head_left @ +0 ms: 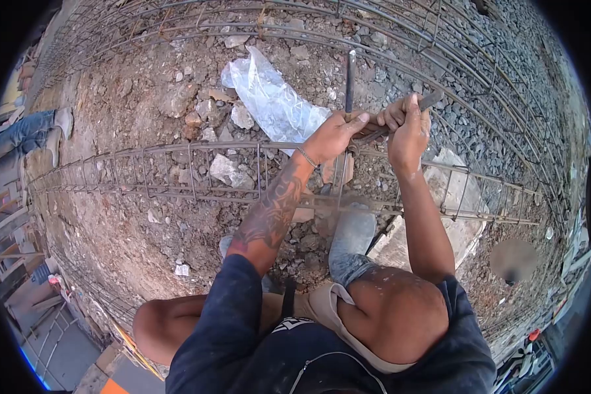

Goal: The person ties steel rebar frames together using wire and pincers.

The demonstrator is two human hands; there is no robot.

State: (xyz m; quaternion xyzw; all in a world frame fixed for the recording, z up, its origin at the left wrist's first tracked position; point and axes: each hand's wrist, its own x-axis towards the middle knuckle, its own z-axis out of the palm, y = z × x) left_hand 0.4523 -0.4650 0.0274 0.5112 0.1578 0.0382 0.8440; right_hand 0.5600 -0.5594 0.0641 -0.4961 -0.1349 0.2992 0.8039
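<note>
Above a long rebar cage (236,192) my two hands are close together. My left hand (335,136) is closed around dark metal, and a dark metal bar (350,82) with a pale, worn tip stands up just beyond its fingers. My right hand (407,134) grips a second dark metal bar (431,100), whose end sticks out to the right past the thumb. Whether the two bars join into one tool is hidden by my fingers. A crumpled clear plastic bag (269,95) lies on the soil, left of and beyond my left hand.
More rebar cages (433,46) curve across the far side, beside grey gravel (466,98). Broken stones (230,172) litter the soil. A pale concrete slab (400,246) lies under the near cage by my boot (352,240). At far left, another person's jeans-clad leg (29,131) shows.
</note>
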